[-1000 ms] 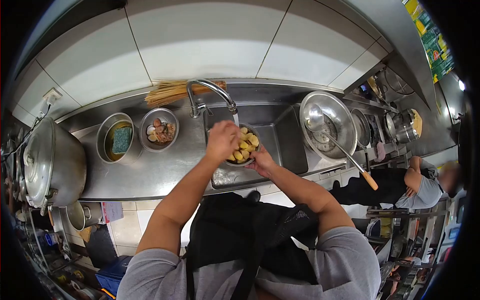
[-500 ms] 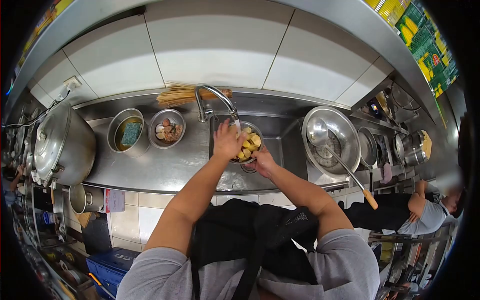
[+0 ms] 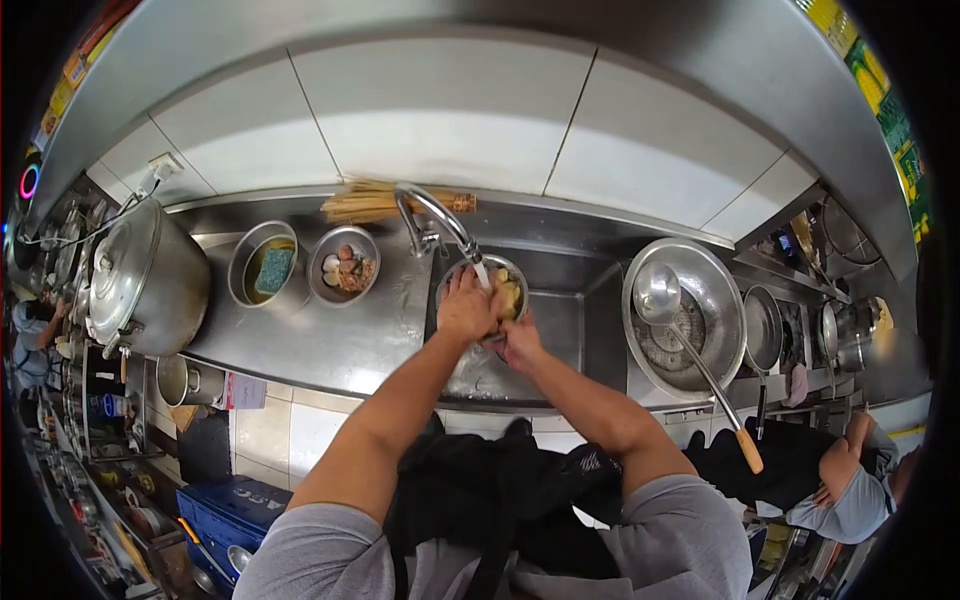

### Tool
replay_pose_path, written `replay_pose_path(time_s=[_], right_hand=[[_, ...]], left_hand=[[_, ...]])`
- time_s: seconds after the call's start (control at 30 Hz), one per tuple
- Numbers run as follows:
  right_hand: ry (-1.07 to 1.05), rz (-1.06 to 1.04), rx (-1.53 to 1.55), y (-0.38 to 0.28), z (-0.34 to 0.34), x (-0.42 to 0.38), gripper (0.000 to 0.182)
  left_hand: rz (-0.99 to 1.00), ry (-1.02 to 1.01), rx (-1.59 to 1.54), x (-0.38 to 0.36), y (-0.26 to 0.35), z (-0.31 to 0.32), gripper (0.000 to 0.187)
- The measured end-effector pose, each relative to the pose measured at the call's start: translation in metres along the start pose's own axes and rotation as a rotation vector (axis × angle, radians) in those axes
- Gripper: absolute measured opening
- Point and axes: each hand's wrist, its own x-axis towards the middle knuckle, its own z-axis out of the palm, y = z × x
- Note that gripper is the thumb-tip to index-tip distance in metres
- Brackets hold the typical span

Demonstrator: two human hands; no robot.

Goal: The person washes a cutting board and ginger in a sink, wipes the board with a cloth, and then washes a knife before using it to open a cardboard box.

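Under the running faucet [image 3: 440,212], a metal bowl [image 3: 512,270] of yellow, potato-like chunks [image 3: 510,293] is over the left part of the sink [image 3: 556,345]. My left hand [image 3: 468,306] lies in the bowl with its fingers apart, against the chunks and beside the water stream. At the bowl's lower right, my right hand [image 3: 518,342] grips the rim, its fingers partly hidden.
Left of the sink are a small bowl of eggshell-like scraps [image 3: 346,265], a pot with a green sponge [image 3: 272,270] and a big lidded pot [image 3: 150,275]. A large basin [image 3: 640,345] with a ladle [image 3: 690,345] sits right. Another person [image 3: 850,470] stands at far right.
My left hand has moved down into the bowl, onto the chunks, from its raised place at the rim. The view has shifted a little, so the counter appears lower.
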Motion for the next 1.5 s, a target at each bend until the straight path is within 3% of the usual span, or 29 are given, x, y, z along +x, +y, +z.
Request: replay_pose_path(time_s=[0.1, 0.23, 0.27, 0.3, 0.33, 0.4, 0.6, 0.67, 0.7, 0.73, 0.77, 0.8, 0.87, 0.93, 1.0, 1.2, 1.27, 1.37, 1.4, 1.43, 1.47, 1.5], right_hand=[[-0.025, -0.147, -0.011, -0.002, 0.008, -0.012, 0.056], [0.155, -0.023, 0.011, 0.0, 0.015, 0.006, 0.047], [0.158, -0.034, 0.01, -0.005, 0.013, 0.014, 0.047], [0.129, -0.041, 0.01, -0.004, 0.01, 0.019, 0.046], [0.107, -0.036, 0.015, 0.006, 0.005, 0.019, 0.045], [0.12, -0.003, -0.011, -0.001, 0.005, 0.026, 0.045], [0.15, -0.071, -0.216, -0.058, 0.022, -0.003, 0.066], [0.148, -0.09, -0.696, -0.089, 0.028, -0.012, 0.079], [0.163, -0.088, -0.701, -0.104, 0.03, -0.017, 0.079], [0.193, -0.08, -0.905, -0.117, 0.032, -0.021, 0.082], [0.221, -0.068, -1.11, -0.131, 0.039, -0.027, 0.085], [0.233, -0.065, -1.12, -0.143, 0.045, -0.035, 0.085], [0.376, -0.125, -1.442, -0.168, 0.059, -0.053, 0.085], [0.345, -0.168, -1.53, -0.183, 0.058, -0.054, 0.086], [0.457, -0.141, -1.793, -0.199, 0.075, -0.068, 0.092], [0.364, -0.178, -2.016, -0.213, 0.098, -0.089, 0.09], [0.331, -0.195, -2.091, -0.211, 0.095, -0.088, 0.091], [0.332, -0.204, -2.099, -0.207, 0.094, -0.092, 0.082], [0.352, -0.156, -1.906, -0.207, 0.094, -0.096, 0.076], [0.365, -0.109, -1.712, -0.206, 0.092, -0.1, 0.071], [0.34, -0.112, -1.711, -0.197, 0.08, -0.098, 0.071], [0.267, -0.159, -1.298, -0.18, 0.056, -0.088, 0.065]], left_hand=[[-0.038, -0.031, 0.069, 0.006, 0.016, -0.021, 0.052], [-0.104, -0.135, 0.046, 0.016, 0.018, -0.013, 0.053], [-0.129, -0.197, 0.057, 0.015, 0.021, -0.017, 0.052], [-0.071, -0.083, 0.048, 0.011, 0.018, -0.011, 0.052], [-0.069, -0.099, 0.047, 0.009, 0.012, -0.003, 0.052], [-0.178, -0.204, 0.005, 0.025, 0.006, 0.006, 0.052], [-0.315, -0.107, -0.286, 0.025, 0.021, 0.0, 0.05], [-0.472, 0.117, -0.572, 0.024, 0.031, 0.026, 0.047], [-0.491, 0.148, -0.687, 0.027, 0.041, 0.026, 0.047], [-0.489, 0.14, -0.7, 0.03, 0.053, 0.028, 0.047], [-0.495, 0.248, -0.865, 0.035, 0.065, 0.031, 0.048], [-0.501, 0.359, -1.031, 0.04, 0.077, 0.032, 0.049], [-0.471, 0.378, -1.016, 0.049, 0.1, 0.019, 0.053], [-0.486, 0.483, -1.147, 0.063, 0.117, 0.02, 0.056], [-0.474, 0.502, -1.287, 0.071, 0.133, 0.019, 0.058], [-0.505, 0.635, -1.809, 0.079, 0.169, 0.032, 0.065], [-0.612, 0.653, -1.844, 0.073, 0.177, 0.025, 0.067], [-0.542, 0.707, -1.776, 0.069, 0.167, 0.03, 0.063], [-0.522, 0.729, -1.747, 0.066, 0.161, 0.033, 0.062], [-0.558, 0.589, -1.38, 0.056, 0.153, 0.013, 0.057], [-0.583, 0.445, -1.012, 0.048, 0.143, -0.004, 0.052], [-0.542, 0.29, -0.929, 0.043, 0.13, -0.013, 0.053]])
